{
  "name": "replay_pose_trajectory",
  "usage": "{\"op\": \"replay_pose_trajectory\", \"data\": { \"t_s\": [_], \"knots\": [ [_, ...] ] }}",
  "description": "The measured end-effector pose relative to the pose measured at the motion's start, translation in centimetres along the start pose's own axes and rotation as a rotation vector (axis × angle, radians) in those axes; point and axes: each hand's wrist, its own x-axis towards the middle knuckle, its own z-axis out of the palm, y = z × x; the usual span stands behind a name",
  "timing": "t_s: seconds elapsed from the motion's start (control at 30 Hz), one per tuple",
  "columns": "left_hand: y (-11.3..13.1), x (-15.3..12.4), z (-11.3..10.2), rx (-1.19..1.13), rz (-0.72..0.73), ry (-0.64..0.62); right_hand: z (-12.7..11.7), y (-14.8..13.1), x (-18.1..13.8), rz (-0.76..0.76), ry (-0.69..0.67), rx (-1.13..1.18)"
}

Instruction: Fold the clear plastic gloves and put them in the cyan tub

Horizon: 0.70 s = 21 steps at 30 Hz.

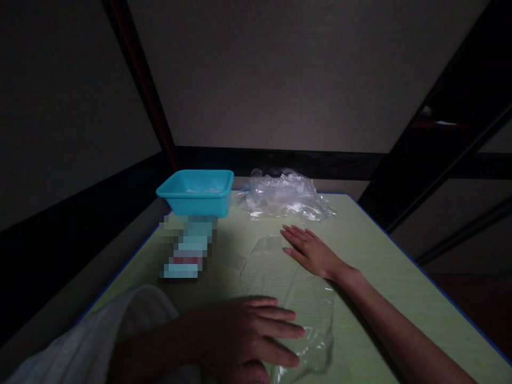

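A clear plastic bag (296,298) lies flat on the green table (372,250) in front of me. My left hand (248,333) rests palm down on the bag's near end, fingers stretched out and pointing right. My right hand (310,249) lies flat on the bag's far end, fingers together and pointing left. Neither hand grips anything.
A turquoise plastic tub (198,192) stands at the table's far left. A crumpled heap of clear plastic bags (284,196) lies beside it at the far edge. A blurred-out flat item (188,248) sits in front of the tub. Dark frame bars rise at left and right.
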Motion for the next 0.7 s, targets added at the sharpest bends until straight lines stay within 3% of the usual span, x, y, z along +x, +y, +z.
{"op": "replay_pose_trajectory", "data": {
  "t_s": [0.13, 0.27, 0.33, 0.53, 0.7],
  "knots": [
    [-0.2, 0.0, 0.5, 0.010, 0.004, 0.087, -0.6, 0.6, -0.1, 0.066, 0.079, 0.014],
    [-1.4, 0.2, 1.4, 0.026, -0.187, 0.412, -1.3, -0.1, -0.2, 0.158, 0.282, 0.111],
    [-2.4, 0.4, 1.6, 0.061, -0.270, 0.508, -1.4, -1.0, -0.2, 0.118, 0.339, 0.169],
    [-4.1, 1.0, 1.2, 0.192, -0.468, 0.413, -0.2, -4.4, -0.6, -0.161, 0.255, 0.177],
    [-4.3, 0.9, 0.1, 0.200, -0.631, 0.340, 0.4, -5.4, -0.7, -0.253, 0.222, 0.096]
  ]
}}
